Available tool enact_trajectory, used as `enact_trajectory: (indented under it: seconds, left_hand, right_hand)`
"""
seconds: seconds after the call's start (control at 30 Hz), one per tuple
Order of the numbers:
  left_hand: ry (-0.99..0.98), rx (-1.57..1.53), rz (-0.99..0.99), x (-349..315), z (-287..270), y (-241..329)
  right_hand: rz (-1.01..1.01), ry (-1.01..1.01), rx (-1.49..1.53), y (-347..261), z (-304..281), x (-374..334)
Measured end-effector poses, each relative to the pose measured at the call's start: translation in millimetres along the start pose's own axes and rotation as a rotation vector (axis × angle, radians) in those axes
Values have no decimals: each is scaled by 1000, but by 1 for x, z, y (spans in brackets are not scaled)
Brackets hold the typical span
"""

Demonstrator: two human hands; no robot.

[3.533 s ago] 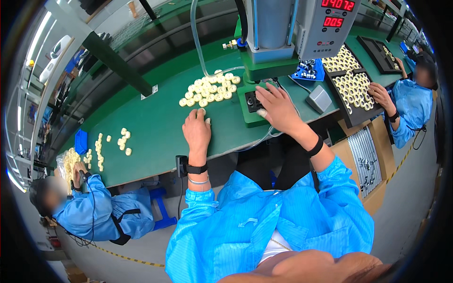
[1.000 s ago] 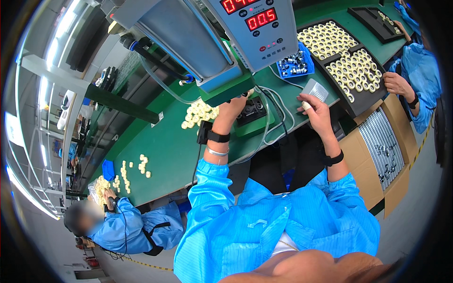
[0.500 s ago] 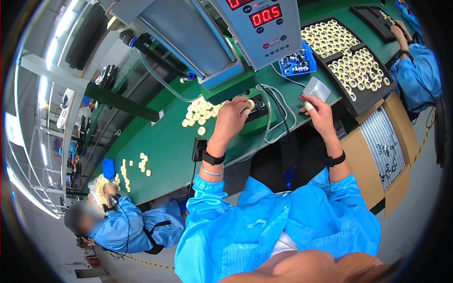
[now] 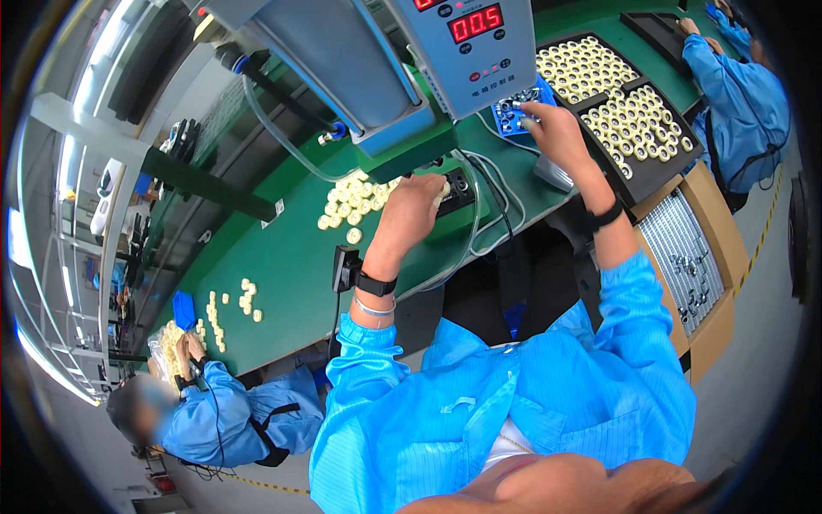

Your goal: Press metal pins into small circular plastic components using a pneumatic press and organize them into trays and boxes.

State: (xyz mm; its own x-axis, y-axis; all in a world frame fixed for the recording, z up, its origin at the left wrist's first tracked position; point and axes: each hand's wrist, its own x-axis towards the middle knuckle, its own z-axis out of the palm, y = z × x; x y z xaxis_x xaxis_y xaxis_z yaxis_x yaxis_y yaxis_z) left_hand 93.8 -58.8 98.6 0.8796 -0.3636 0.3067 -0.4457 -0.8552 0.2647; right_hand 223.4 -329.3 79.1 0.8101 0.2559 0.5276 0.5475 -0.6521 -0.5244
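Note:
My left hand is closed around a cream ring-shaped part, mostly hidden by the fingers, at the black fixture under the press. Beside it lies a loose pile of cream ring-shaped parts on the green table. My right hand reaches over the blue bin of small shiny metal parts. Its thumb and fingers are apart at the near edge of those parts, and nothing shows between them.
The press and its control box with red digits hang above the fixture. Cables curve over the table. A black tray holds many cream parts. An open carton stands at right. Co-workers sit left and far right.
My right hand has moved away from beside the white box-like piece, up to the blue bin. My left hand stays at the fixture. The view has shifted slightly.

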Motion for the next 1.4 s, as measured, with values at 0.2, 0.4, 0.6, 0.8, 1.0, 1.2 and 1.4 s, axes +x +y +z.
enact_trajectory:
  seconds: [0.2,0.4,0.6,0.8,1.0,1.2,1.4]
  left_hand:
    - [106,-9,36,-10,7,4]
    - [148,-100,-66,-2,14,-6]
    - [71,-85,13,2,17,-11]
    - [101,-112,-74,-13,13,-5]
    - [162,301,-435,-77,-2,-30]
    - [56,385,-763,-127,8,-68]
    - [150,277,-653,-132,25,-82]
  right_hand:
    - [-18,-448,-563,37,54,53]
    - [-99,-521,-581,48,63,62]
    - [-125,-485,-515,58,65,59]
    - [-83,-291,-338,51,52,53]
    - [11,-162,-171,52,37,44]
    - [74,-255,-89,67,46,44]
    - [108,-277,-101,71,52,45]
